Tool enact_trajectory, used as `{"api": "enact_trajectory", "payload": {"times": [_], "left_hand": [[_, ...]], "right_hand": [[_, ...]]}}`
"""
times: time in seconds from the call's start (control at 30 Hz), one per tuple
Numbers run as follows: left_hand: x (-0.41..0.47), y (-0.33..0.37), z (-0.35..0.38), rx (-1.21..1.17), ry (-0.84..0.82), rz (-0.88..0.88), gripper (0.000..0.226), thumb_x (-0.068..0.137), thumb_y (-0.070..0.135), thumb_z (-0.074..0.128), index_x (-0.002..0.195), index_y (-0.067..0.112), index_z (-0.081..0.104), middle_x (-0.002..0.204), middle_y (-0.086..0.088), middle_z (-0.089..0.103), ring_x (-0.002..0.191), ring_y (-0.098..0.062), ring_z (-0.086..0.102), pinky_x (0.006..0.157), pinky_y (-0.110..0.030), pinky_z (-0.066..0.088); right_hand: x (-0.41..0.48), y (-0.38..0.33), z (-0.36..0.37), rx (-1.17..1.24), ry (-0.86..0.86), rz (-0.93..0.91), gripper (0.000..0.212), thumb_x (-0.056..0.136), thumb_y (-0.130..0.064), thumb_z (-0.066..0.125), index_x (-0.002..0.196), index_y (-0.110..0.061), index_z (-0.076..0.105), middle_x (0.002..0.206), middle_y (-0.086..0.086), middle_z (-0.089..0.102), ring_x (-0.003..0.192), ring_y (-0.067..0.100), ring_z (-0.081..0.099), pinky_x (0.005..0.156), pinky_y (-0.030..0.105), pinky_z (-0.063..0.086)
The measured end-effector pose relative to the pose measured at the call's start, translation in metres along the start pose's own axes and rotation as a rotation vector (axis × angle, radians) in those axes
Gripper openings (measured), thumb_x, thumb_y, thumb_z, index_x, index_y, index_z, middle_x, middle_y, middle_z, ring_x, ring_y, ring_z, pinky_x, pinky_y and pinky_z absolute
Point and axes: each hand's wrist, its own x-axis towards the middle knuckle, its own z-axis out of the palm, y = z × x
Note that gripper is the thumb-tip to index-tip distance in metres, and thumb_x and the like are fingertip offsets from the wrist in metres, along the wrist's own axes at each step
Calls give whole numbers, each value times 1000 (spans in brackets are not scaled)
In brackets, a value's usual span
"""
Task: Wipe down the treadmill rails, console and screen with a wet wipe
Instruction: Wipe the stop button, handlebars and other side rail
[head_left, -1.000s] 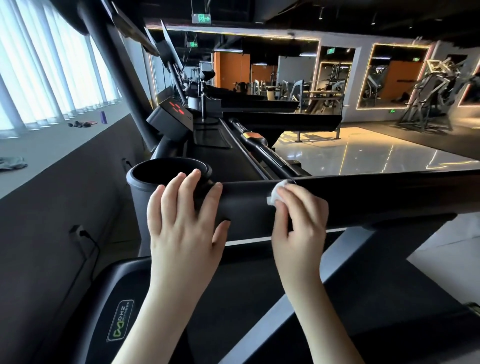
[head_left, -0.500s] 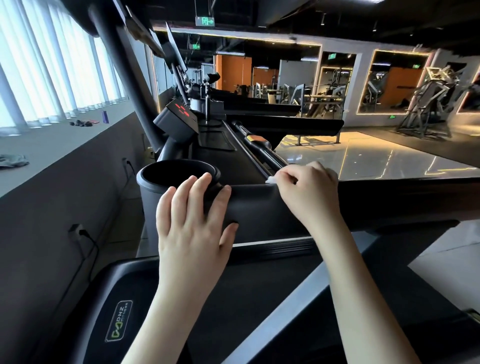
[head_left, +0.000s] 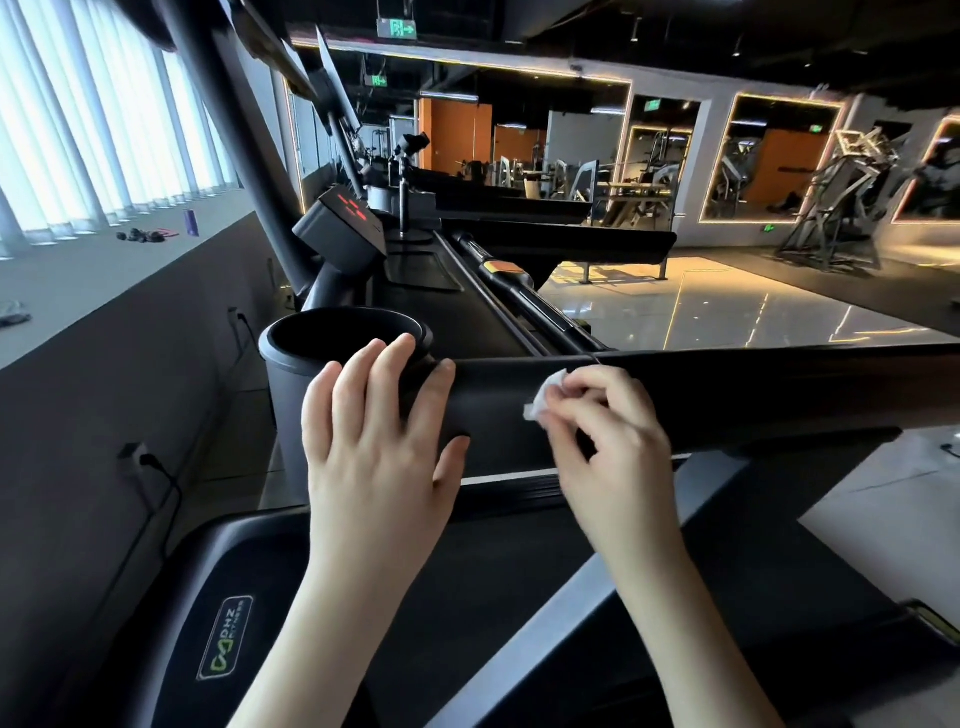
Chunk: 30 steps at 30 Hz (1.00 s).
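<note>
Hands on job. Our left hand (head_left: 374, 441) flat, fingers (head_left: 397, 358) straight, pressing black rail (head_left: 779, 395) beside cup holder (head_left: 283, 384). Our right hand (head_left: 608, 431) pinches balled wet wipe (head_left: 545, 397) against rail's front face. We judge: wad so small it could slip, bare skin smearing rail instead.

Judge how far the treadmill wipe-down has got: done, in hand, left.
Done: nothing confirmable; the black rail shows no wipe marks. In hand: the right hand pinches the white wipe against the rail, the left hand rests flat beside the cup holder. Left: probably the rail's right stretch, console and screen, not clearly seen.
</note>
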Motion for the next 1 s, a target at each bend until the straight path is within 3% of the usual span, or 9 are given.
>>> {"api": "enact_trajectory", "payload": {"times": [0.17,0.33,0.5,0.67,0.8,0.9,1.0], "left_hand": [[1,1,-3,-20,-16,3,49,78,28,66,123,10,64,135,-17,52,127,-33,38,114,-46,18],[2,0,-5,-38,-29,7,45,80,19,60,124,10,63,135,-17,52,128,-33,38,110,-50,26],[2,-3,-5,-51,-25,22,47,78,12,60,124,9,63,135,-16,52,127,-32,38,108,-52,32],[1,-2,-4,-53,-17,18,45,78,12,61,123,8,64,135,-16,53,127,-32,39,108,-50,29],[2,-3,-6,-57,-21,24,44,79,13,61,123,9,64,135,-15,53,127,-31,39,109,-49,29],[1,-3,-6,-47,-29,31,44,80,14,60,123,10,64,135,-14,53,127,-32,42,109,-47,28],[3,-4,-8,-45,-41,31,44,80,14,59,123,11,64,136,-13,53,127,-31,43,110,-46,27]], "right_hand": [[-17,9,3,-6,148,148,15,89,-4,64,75,1,67,93,8,59,77,24,62,67,26,50],[-45,-11,20,42,51,145,11,91,-5,62,84,-1,70,98,8,60,83,25,65,73,31,53],[-46,3,19,-50,224,219,14,91,-5,61,83,2,70,95,10,62,85,27,65,78,26,52],[-49,-15,34,-23,193,104,8,87,1,67,90,1,73,99,6,63,86,23,62,87,20,46],[-7,-11,28,-75,238,108,16,92,-5,59,98,-2,74,100,7,68,91,25,57,85,29,46],[14,-15,23,-124,158,125,21,89,-13,53,90,-15,74,94,-6,70,95,20,55,83,37,42],[31,-15,21,-191,9,130,23,84,-18,49,79,-22,71,85,-13,69,94,16,52,88,34,31]]}}
